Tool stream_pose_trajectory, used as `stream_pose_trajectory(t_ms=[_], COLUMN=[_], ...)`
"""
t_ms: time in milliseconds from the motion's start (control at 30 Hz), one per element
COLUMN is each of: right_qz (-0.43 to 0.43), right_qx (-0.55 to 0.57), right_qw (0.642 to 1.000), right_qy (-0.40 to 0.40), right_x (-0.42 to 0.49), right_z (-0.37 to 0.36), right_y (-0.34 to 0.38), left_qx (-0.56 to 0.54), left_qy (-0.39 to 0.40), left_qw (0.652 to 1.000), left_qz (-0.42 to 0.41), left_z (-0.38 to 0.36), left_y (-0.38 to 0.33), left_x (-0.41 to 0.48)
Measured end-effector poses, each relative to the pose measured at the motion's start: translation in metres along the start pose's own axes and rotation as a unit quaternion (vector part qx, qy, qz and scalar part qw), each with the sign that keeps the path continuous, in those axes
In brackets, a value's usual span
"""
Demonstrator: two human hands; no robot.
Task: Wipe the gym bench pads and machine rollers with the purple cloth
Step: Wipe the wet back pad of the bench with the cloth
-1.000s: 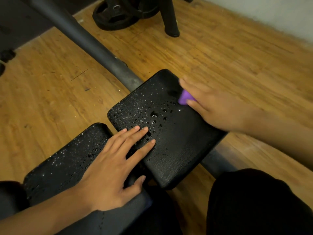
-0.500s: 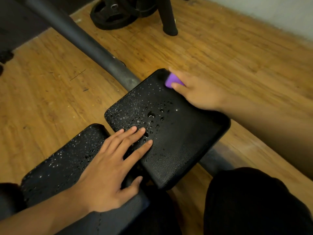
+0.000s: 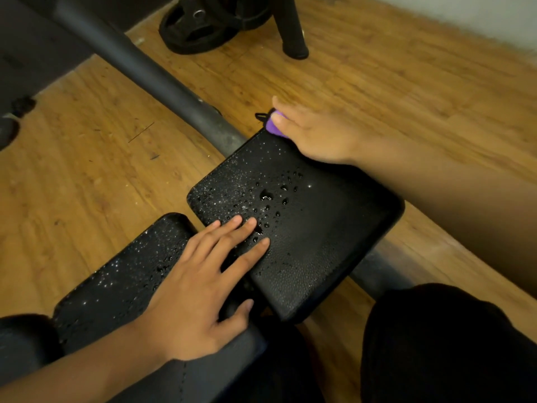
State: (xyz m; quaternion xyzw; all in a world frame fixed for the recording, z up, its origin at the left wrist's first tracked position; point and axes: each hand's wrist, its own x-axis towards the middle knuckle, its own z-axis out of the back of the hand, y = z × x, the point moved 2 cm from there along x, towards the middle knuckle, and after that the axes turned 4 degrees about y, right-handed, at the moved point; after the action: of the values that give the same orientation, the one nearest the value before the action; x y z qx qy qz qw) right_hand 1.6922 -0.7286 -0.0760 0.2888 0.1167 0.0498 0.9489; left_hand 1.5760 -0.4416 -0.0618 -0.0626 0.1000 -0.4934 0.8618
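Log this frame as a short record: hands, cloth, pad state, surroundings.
left hand: rests flat, fingers across the gap between near pad and far pad
right hand: holds the purple cloth at the far pad's far corner
pads: both dotted with water drops
surroundings: weight plate on the wooden floor beyond

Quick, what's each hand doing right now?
Left hand: open, flat on the wet black bench pad.
Right hand: on the small purple cloth at that pad's far corner; grip cannot be told.
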Motion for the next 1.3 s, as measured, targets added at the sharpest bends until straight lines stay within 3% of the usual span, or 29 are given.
stream_pose_trajectory(t_ms=[100,233,367,533,800,967,1100,1200,1300], right_qz=[0.025,0.018,0.023,-0.033,-0.031,-0.005,-0.025,-0.016,-0.004], right_qx=[-0.008,0.071,-0.021,0.063,0.083,-0.036,0.031,0.017,-0.014], right_qw=[1.0,0.997,1.0,0.997,0.996,0.999,0.999,1.0,1.0], right_qy=[-0.012,-0.024,0.002,0.02,-0.018,0.032,0.027,0.007,-0.006], right_x=[-0.078,-0.172,-0.09,0.022,-0.167,-0.057,0.028,-0.009,-0.104], right_z=[-0.003,0.004,0.003,0.008,0.008,0.002,0.007,0.003,-0.003], right_y=[-0.022,-0.026,-0.011,0.007,-0.018,-0.009,0.004,-0.004,-0.017], left_qx=[0.004,0.008,0.008,0.0,0.008,0.009,0.016,0.021,0.023], left_qy=[-0.002,-0.012,-0.015,-0.012,-0.012,-0.003,0.005,0.003,-0.006], left_qw=[1.0,1.0,1.0,1.0,1.0,1.0,1.0,1.0,1.0], left_qz=[0.002,-0.004,-0.003,-0.004,-0.004,0.003,-0.002,0.001,0.0], left_z=[0.004,0.004,0.001,0.001,0.003,-0.001,-0.001,0.002,0.004], left_y=[0.0,-0.002,0.002,0.003,-0.002,0.002,0.001,0.002,0.0], left_x=[-0.002,0.003,0.004,0.002,0.004,0.002,0.001,0.002,0.003])
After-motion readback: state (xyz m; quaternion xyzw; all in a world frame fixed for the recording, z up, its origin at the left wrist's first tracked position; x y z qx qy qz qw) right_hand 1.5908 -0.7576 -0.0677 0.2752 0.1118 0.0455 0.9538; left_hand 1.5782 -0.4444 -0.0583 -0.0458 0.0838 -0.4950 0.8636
